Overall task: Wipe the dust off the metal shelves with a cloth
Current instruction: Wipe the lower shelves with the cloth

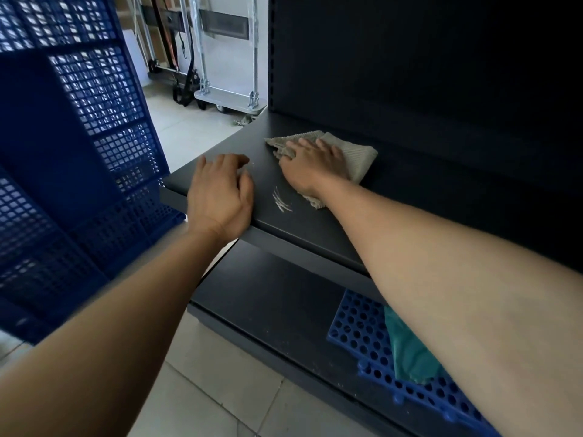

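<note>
A dark metal shelf (315,222) runs across the middle of the head view. A beige ribbed cloth (353,156) lies flat on it near the back panel. My right hand (312,167) presses down on the cloth with fingers spread and fairly straight. My left hand (220,193) rests on the shelf's front left corner, fingers bent over the surface, holding nothing. White scratch-like marks (281,201) show on the shelf between the two hands. A lower dark shelf (268,298) sits beneath.
Blue perforated plastic crates (79,137) stand close on the left. A blue perforated mat (366,339) with a teal cloth (410,351) lies on the lower shelf. A white wheeled cart (227,58) stands behind on the tiled floor (202,398).
</note>
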The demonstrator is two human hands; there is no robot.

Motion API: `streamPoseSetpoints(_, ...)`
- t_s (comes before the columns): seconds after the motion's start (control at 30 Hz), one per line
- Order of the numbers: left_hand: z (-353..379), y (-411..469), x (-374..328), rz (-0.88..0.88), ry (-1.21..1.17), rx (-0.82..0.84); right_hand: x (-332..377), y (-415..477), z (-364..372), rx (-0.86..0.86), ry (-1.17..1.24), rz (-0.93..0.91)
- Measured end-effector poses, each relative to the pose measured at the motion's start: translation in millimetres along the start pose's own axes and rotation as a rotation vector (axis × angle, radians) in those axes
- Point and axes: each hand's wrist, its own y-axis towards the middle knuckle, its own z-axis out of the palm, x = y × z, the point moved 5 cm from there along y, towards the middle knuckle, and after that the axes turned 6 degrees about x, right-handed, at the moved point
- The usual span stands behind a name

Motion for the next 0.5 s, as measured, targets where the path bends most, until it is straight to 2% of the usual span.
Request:
streamPoseSetpoints(0.27, 0.8, -1.0, 3.1, -0.006, -0.042, -0.049, 20.8, 35.2, 3.0, 0.023, -0.034, -0.035)
streamPoseSetpoints(0.5, 0.9, -1.0, 7.8, 0.023, -0.06, -0.124, 72.8, 21.7, 11.0, 0.096, 0.024, -0.343)
